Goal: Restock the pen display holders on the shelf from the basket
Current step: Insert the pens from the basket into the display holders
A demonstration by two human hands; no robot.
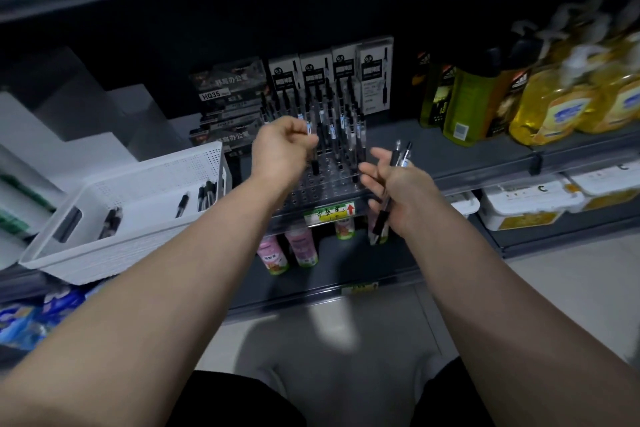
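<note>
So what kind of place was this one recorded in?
Most likely a small shop or convenience store: a handwritten label on the shelf edge, boxed pens behind a perforated pen display holder, and pump bottles of yellow liquid lined up alongside.

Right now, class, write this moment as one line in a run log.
step: restocking | left hand: pinches pen over pen holder | right hand: grips spare pens | basket: holds loose pens

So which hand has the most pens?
The right hand grips several black-and-clear pens; the left hand pinches just one black pen above the clear perforated holder.
</note>
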